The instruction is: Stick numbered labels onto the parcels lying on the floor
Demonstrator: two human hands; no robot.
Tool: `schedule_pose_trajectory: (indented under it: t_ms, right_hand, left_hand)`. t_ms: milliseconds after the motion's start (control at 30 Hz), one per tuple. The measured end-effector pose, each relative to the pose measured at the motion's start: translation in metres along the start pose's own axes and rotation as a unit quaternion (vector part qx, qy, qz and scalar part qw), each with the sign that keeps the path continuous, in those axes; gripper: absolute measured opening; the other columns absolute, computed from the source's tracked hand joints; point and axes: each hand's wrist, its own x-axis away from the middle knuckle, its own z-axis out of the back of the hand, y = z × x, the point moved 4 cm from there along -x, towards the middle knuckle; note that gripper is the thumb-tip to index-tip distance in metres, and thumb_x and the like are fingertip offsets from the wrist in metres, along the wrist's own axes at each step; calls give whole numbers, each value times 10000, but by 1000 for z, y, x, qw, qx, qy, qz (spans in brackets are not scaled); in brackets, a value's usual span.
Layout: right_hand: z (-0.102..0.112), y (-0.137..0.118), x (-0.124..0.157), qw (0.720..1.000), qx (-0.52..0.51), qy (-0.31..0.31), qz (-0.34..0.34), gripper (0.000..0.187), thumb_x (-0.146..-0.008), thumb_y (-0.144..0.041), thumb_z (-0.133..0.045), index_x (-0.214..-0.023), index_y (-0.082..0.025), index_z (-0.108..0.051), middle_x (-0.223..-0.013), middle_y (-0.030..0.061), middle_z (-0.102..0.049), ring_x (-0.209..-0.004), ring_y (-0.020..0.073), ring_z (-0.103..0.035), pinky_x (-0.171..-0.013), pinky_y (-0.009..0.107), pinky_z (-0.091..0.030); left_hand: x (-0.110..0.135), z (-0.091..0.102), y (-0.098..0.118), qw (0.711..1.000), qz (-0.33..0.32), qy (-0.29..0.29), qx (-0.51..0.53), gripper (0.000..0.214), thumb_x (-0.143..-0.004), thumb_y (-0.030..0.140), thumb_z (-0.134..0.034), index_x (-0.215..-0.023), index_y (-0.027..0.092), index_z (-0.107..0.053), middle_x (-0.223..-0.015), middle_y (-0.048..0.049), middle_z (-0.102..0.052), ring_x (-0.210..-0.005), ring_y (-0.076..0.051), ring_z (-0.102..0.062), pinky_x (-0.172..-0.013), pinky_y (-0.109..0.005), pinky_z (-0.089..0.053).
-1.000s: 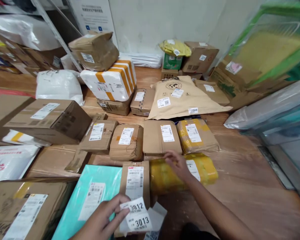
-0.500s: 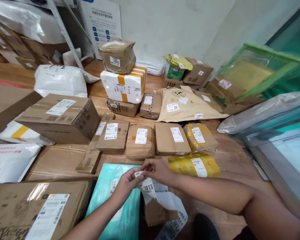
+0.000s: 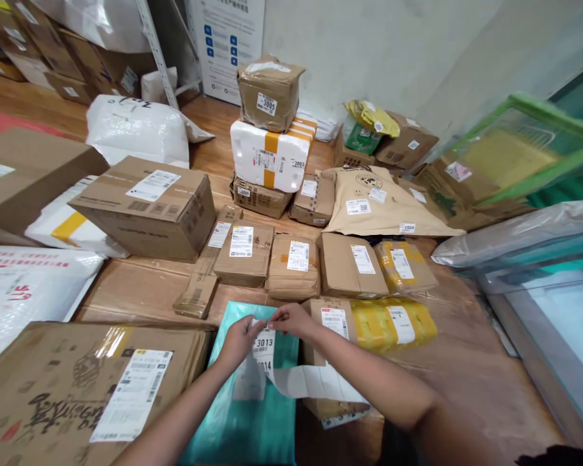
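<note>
"What does the person have on, taking the teal parcel (image 3: 272,430) as our landmark?"
"Over it, the left hand (image 3: 237,342) and right hand (image 3: 291,321) are both bare, fingers uncovered. The left forearm (image 3: 189,401), along its left side, and the right forearm (image 3: 369,375), to its right, are bare too."
"Any clothing?"
"Right of the parcel, a dark patch (image 3: 397,446), too shadowed to identify; farther right, black material (image 3: 558,457) with an uneven edge."

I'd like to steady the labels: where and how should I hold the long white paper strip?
Probably pinch the strip by its edges at the slack bend, from the near side: the left hand grips its upper end, and the right forearm overlaps its right part.
</note>
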Motion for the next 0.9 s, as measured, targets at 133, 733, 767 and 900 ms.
schedule_pose_trajectory:
  t_ms: [133,733,767,900]
  right_hand:
    - [-2,-2,-5,999,-23,-2,-31,484,-444,-407,-874,-811,-136,-713,-673,21,-670,-611,124,-578,-532,241,-461]
    - [-7,-6,-2,999,38,1,33,475,-457,-422,-860,-809,-130,-730,-580,-21,-608,-537,84,-500,-512,223,-389]
    - [-8,-4,-2,999,46,0,30,478,-482,-445,-847,-820,-128,-731,-587,-15,-614,-533,86,-504,-508,226,-398]
    - [-7,7,-3,997,75,9,35,475,-509,-474,-829,-810,-121,-728,-637,18,-655,-569,112,-552,-521,238,-436]
  left_hand:
    - [-6,-4,-6,998,21,-30,50,456,-717,606,-592,-611,164,-560,-523,32,-539,-511,-115,-460,-499,-227,-319]
    - [13,-2,0,961,91,-59,256,553,-568,551,-769,-904,118,-693,-779,-86,-734,-675,-200,-662,-626,-290,-493]
    - [13,-2,-1,961,88,-59,254,546,-557,543,-779,-890,119,-692,-774,-86,-735,-672,-199,-662,-629,-291,-494]
    - [17,-4,-5,966,73,-62,241,578,-524,510,-810,-939,127,-685,-807,-89,-741,-711,-211,-666,-652,-302,-499]
